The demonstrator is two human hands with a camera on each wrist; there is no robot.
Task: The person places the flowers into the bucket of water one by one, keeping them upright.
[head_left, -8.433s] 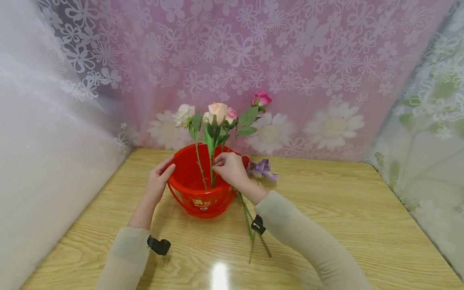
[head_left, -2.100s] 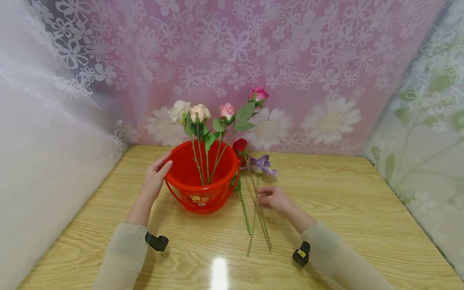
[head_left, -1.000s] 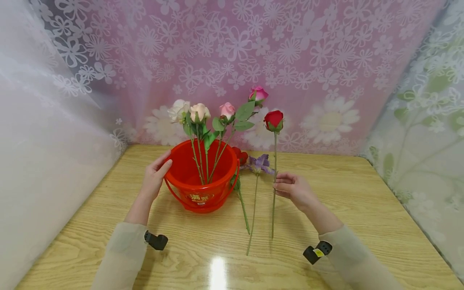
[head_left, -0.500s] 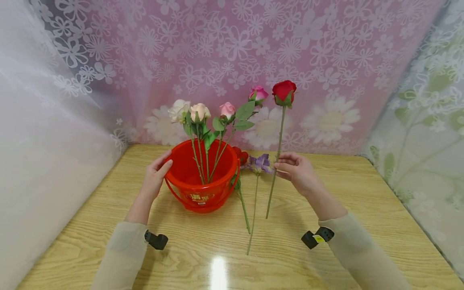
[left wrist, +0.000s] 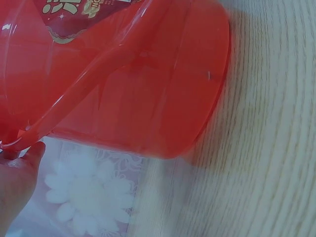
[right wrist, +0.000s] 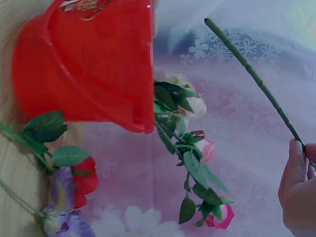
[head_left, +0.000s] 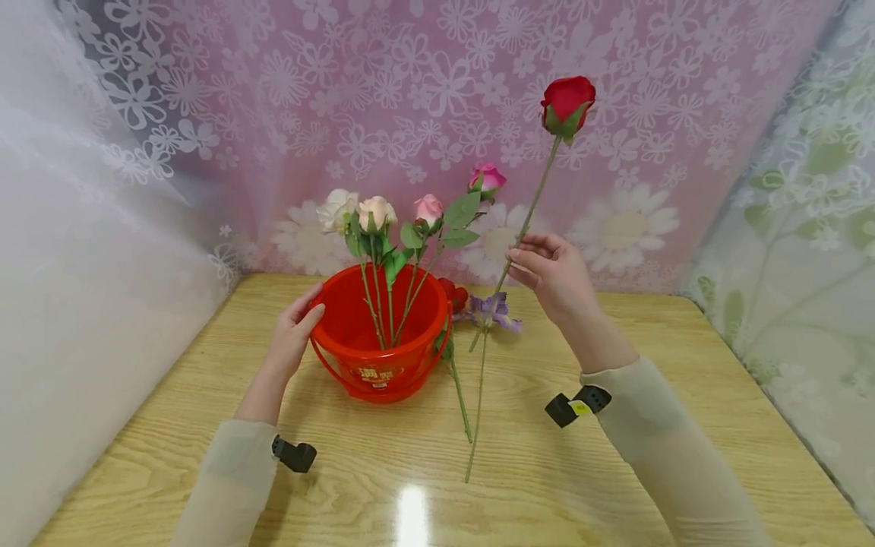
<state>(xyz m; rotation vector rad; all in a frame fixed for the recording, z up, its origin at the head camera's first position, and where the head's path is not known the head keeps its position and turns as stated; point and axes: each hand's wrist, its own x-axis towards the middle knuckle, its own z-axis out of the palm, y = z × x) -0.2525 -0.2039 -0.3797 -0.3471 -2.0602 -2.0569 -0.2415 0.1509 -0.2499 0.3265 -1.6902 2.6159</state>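
My right hand [head_left: 557, 277] pinches the stem of a red rose [head_left: 569, 105] between thumb and fingers, the bloom high at upper right and the stem slanting down left. In the right wrist view the lower stem [right wrist: 256, 79] hangs free beside the bucket, its cut end bare. My left hand [head_left: 290, 334] grips the left rim of the red bucket [head_left: 379, 372], thumb near the handle joint. Inside the bucket stand a white flower [head_left: 338, 210], a peach rose [head_left: 377, 213], a light pink rose [head_left: 428, 208] and a magenta rose [head_left: 488, 178], their stems leaning outward.
Right of the bucket, a purple flower [head_left: 491, 310] with a long thin stem lies on the wooden table [head_left: 615, 425]. Beside it lies a red flower [head_left: 453, 293] with green leaves, partly hidden by the bucket. A pink floral curtain [head_left: 410, 99] hangs behind.
My right hand has picked the red rose up off the table and raised it, tilting the bloom to the right and the stem end toward the bucket. My left hand stays at the rim.
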